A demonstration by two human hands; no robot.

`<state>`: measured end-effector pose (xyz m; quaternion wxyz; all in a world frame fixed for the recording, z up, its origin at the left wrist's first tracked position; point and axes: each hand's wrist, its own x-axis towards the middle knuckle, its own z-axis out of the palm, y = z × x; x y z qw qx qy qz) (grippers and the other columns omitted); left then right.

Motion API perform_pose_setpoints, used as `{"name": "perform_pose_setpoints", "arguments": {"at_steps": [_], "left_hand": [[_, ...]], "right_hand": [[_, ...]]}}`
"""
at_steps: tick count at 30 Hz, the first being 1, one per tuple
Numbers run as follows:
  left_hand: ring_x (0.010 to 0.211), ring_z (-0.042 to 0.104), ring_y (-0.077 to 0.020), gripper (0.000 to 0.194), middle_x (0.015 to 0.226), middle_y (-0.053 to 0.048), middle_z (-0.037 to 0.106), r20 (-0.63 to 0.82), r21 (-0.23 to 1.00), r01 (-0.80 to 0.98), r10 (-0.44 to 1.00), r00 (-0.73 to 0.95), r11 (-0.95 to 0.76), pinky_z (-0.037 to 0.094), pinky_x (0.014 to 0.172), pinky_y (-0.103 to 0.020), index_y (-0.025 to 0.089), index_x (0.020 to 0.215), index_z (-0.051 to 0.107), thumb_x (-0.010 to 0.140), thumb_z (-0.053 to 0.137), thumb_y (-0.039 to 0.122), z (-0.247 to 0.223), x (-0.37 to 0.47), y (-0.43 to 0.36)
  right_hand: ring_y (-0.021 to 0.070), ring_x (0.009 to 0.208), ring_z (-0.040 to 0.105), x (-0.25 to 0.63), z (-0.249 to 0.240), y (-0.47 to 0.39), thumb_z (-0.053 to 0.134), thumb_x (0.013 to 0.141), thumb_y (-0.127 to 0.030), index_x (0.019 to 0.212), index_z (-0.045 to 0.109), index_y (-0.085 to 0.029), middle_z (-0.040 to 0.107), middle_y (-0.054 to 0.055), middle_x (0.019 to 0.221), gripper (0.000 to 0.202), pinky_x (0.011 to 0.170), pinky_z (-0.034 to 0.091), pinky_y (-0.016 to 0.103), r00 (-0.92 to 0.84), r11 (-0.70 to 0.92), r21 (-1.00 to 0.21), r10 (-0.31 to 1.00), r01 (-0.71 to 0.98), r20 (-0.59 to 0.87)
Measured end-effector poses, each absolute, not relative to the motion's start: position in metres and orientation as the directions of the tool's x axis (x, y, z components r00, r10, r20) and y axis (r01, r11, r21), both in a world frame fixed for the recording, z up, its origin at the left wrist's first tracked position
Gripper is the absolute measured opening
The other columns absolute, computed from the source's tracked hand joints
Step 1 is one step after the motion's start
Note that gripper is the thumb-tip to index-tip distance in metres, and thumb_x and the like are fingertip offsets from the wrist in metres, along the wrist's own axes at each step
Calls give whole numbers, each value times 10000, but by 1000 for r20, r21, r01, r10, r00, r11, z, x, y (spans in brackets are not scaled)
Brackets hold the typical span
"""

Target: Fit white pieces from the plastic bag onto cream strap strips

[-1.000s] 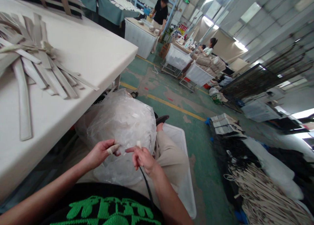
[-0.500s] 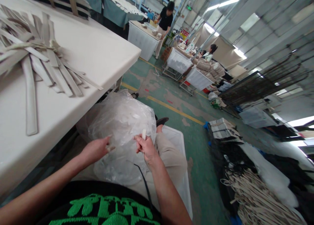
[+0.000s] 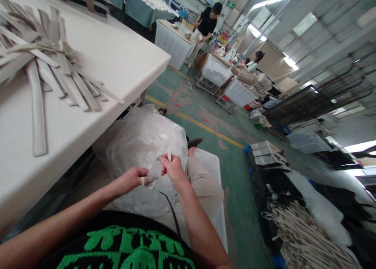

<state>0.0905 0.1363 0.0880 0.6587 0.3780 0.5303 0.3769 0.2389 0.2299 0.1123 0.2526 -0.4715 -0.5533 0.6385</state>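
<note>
My left hand (image 3: 135,179) is closed in a pinch on a small whitish, translucent piece (image 3: 154,169), with what looks like pale tape around one finger. Right beside it, my right hand (image 3: 174,169) is closed around a small off-white, stick-like thing (image 3: 169,155) whose end pokes up above the fist; the rest is hidden by the fingers. The fingertips of my right hand reach the translucent piece's edge. Beneath both hands a large clear plastic bag (image 3: 132,139) with pale contents rests over my lap. A thin black strap (image 3: 171,208) lies near my right forearm.
To the left, a table (image 3: 117,61) with a pale cover bears a pile of beige fabric strips (image 3: 69,79). A white bin (image 3: 210,159) stands by my leg. Bundled beige cords (image 3: 314,233) lie at the lower right. Co-workers are at far tables, one standing (image 3: 207,24).
My left hand has moved right, close to my right hand, and now pinches the translucent piece. My right hand has shifted slightly. The standing co-worker leans further forward.
</note>
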Motion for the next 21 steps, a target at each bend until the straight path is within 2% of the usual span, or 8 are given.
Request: {"name": "perform_pose_setpoints", "arguments": {"at_steps": [7,10,13,16,19,21], "left_hand": [[622,611,-188,287,634,-54,720,-415,900,-47,884,214,433,445,628,-265,183,582,727,700,724,445,91,91,140],[624,621,-187,280,647,-65,734,-408,904,-51,892,193,424,462,642,-270,174,606,752,702,737,436,89,90,142],[635,627,-183,286,657,-63,725,-442,868,-211,893,86,450,498,675,-286,156,632,747,669,781,438,85,85,148],[636,628,-157,279,666,-42,695,-525,755,-468,851,-12,459,529,686,-276,145,676,721,613,859,379,80,79,155],[608,625,-126,241,665,-32,679,-582,637,-653,811,-58,410,544,666,-245,141,671,678,649,867,290,80,75,161],[633,649,-127,183,716,-48,701,-597,588,-711,800,-60,386,558,689,-242,138,699,679,712,828,244,81,76,162]], "right_hand": [[65,358,419,233,111,233,670,745,-453,770,650,-152,506,-66,427,303,387,390,183,-430,-234,-951,851,201,-301],[68,368,432,235,112,236,655,753,-498,811,654,-147,521,-60,444,356,383,397,178,-408,-244,-949,860,200,-307],[71,382,428,244,115,236,613,768,-599,893,658,-146,550,-48,474,472,377,404,178,-386,-276,-941,860,196,-332],[70,389,413,254,117,224,598,760,-665,903,647,-147,565,-40,492,540,373,409,183,-437,-354,-915,804,192,-402],[74,389,439,257,115,199,600,754,-680,890,640,-143,584,-28,500,555,378,411,188,-587,-469,-851,629,236,-510],[74,384,451,253,112,182,605,752,-680,877,637,-140,603,-18,508,555,388,427,197,-666,-512,-812,504,282,-549]]}}
